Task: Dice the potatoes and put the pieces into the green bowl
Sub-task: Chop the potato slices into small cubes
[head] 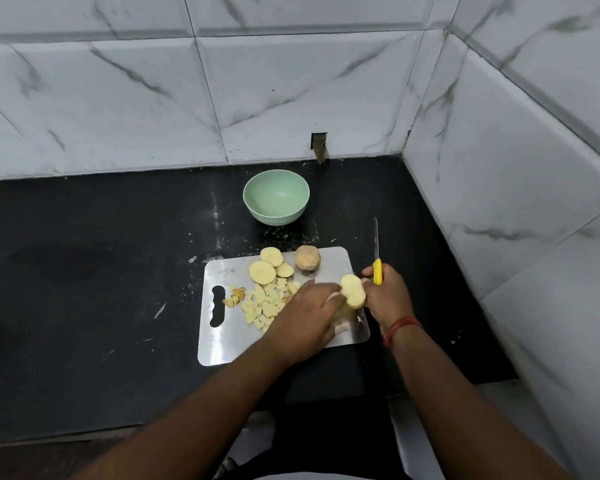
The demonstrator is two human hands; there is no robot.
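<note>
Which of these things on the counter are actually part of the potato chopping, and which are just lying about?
In use: knife, potato slice held up between both hands, round slices, diced pieces, unpeeled chunk, cutting board, green bowl.

Lying about: scraps on the counter, wall bracket.

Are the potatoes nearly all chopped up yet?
Not yet. A pile of diced pieces and three round slices lie on the cutting board. The hands hold a slice and a knife. One potato chunk is uncut, and the green bowl is empty.
</note>
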